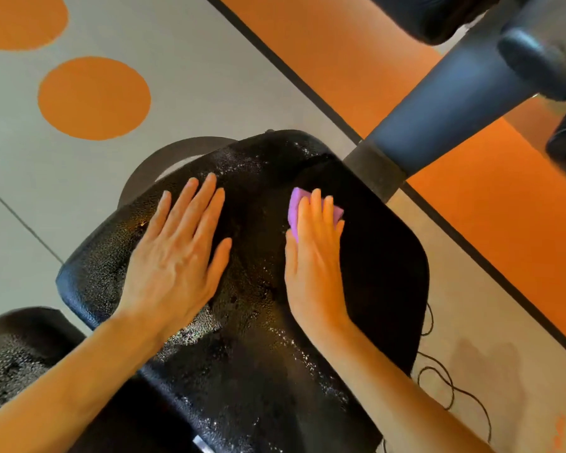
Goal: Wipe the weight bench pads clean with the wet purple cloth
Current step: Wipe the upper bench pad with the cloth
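Bench pad: black, textured, the largest item, running from the near edge toward the far centre; beaded with water drops over its left and middle parts, darker and smooth on the right.

Second pad: black, also wet, at the near left, apart from the first.

Padded bar: dark, slanting across the far right.

Floor: grey with orange circles on the left, an orange band on the right.

My left hand: forearm reaching in from the near left, palm flat on the pad's left half, fingers straight and spread, gripping nothing.

My right hand: forearm in from the near right, palm down, fingers extended together, pressing the cloth onto the pad.

Purple cloth: folded small, on the pad's far-right part, mostly under my right fingertips, edges showing on either side of them.
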### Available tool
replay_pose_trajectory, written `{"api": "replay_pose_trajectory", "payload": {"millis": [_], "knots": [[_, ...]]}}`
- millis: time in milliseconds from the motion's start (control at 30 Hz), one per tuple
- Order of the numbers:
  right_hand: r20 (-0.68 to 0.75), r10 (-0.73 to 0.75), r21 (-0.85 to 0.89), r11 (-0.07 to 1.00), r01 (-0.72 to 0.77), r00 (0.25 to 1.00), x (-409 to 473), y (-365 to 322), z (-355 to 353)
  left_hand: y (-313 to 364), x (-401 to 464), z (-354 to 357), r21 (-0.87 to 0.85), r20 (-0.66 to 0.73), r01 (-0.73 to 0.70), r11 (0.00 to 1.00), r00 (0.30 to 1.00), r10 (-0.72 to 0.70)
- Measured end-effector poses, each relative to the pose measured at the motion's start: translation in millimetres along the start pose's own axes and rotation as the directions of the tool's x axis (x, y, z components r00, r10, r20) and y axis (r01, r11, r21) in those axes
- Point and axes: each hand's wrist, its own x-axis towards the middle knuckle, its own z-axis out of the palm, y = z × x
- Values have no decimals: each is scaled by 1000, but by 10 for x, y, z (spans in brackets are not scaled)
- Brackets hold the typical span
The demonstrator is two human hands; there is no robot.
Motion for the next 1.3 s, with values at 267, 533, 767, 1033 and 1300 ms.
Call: {"api": "replay_pose_trajectory", "payload": {"millis": [267, 533, 767, 1033, 1300], "knots": [[-123, 158, -43, 985, -165, 980, 671, -75, 71, 22, 5, 23, 41, -24, -10, 999, 1000, 11], [-118, 239, -54, 968, -247, 964, 1297, 19, 57, 4, 2, 29, 39, -21, -8, 999, 1000, 9], [31, -62, -7, 998, 62, 998, 464, -157, 73, 11, 8, 16, 26, -3, 1, 1000, 1000, -1], [44, -64, 69, 996, 61, 997, 252, -416, 125, 8, 6, 12, 15, -12, 9, 1000, 1000, -8], [-76, 128, -21, 991, -130, 989, 1127, -395, 190, 14, 28, 14, 22, -6, 5, 1000, 1000, -5]]}}
